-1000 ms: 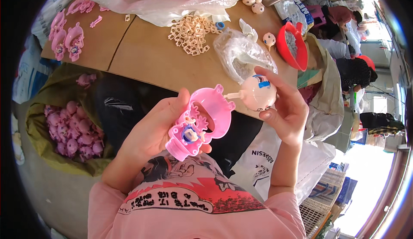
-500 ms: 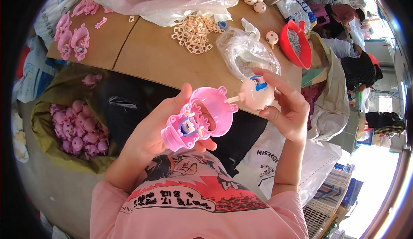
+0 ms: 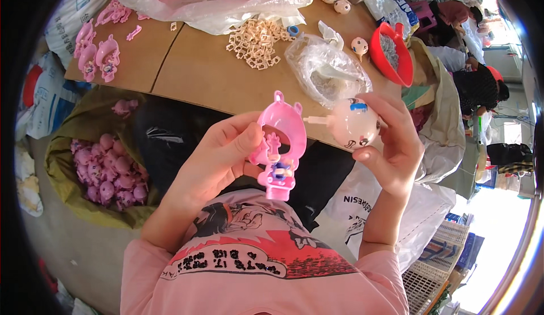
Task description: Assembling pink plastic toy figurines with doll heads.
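My left hand (image 3: 224, 153) is closed on a pink plastic toy shell (image 3: 281, 123), thumb on its left side. The shell is hollow, with small ears at its top, an oval opening, a pink gear and a blue-and-cream insert low down. In my right hand (image 3: 394, 142), thumb and fingers pinch a cream ball (image 3: 355, 123) with blue and dark printed marks. A thin cream stem (image 3: 317, 120) juts from the ball toward the shell, and a narrow gap parts the two. Both are held in the air at the table's near edge.
On the brown table (image 3: 198, 68) lie a heap of small cream parts (image 3: 258, 44), a clear plastic bag (image 3: 328, 68), a stemmed ball (image 3: 359, 45) and a red scoop (image 3: 392, 54) of small grey bits. Pink shells (image 3: 106, 57) sit left. A green sack (image 3: 62, 167) holds pink pieces.
My left hand has turned the pink shell more upright and side-on. The ball has moved slightly right and nearer, and its stem now stands apart from the shell.
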Motion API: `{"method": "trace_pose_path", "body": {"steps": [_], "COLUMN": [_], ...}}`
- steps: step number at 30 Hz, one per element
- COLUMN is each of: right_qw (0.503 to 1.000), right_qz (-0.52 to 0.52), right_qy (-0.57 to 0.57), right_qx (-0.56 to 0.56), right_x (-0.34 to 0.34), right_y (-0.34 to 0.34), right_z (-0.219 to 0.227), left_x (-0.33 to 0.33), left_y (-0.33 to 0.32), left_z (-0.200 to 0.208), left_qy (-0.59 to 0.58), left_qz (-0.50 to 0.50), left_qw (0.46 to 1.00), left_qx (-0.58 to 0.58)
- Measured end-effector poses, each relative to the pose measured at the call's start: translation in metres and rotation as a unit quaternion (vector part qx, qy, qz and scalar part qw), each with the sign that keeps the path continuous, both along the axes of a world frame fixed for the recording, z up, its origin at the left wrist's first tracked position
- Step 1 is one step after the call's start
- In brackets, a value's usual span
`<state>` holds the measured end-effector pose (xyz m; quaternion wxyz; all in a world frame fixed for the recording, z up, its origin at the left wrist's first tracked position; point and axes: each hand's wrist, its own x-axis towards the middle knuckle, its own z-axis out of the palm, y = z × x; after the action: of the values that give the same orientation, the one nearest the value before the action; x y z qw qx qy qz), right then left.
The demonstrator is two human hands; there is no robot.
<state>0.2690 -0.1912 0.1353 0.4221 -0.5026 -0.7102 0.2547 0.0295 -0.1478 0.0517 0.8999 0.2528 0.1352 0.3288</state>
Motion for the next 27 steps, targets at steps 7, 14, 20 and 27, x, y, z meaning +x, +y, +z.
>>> {"method": "trace_pose_path", "body": {"steps": [7, 14, 20, 27], "right_qw": [0.971, 0.989, 0.988, 0.993], "right_qz": [-0.113, -0.112, -0.116, -0.086], "right_qy": [0.163, 0.067, 0.089, 0.064], "right_qx": [-0.137, -0.074, -0.058, -0.045], "right_x": [-0.026, -0.027, -0.028, -0.027], "right_y": [-0.017, -0.022, -0.027, -0.028], "right_z": [-0.004, -0.006, -0.008, -0.016], "left_x": [0.004, 0.003, 0.004, 0.004], "left_y": [-0.001, 0.0, -0.001, 0.001], "left_z": [0.003, 0.004, 0.002, 0.0], "left_qy": [0.061, 0.137, 0.087, 0.096], "left_qz": [0.09, 0.131, 0.138, 0.14], "left_qw": [0.994, 0.978, 0.985, 0.984], "left_qx": [0.025, 0.09, 0.052, 0.052]}}
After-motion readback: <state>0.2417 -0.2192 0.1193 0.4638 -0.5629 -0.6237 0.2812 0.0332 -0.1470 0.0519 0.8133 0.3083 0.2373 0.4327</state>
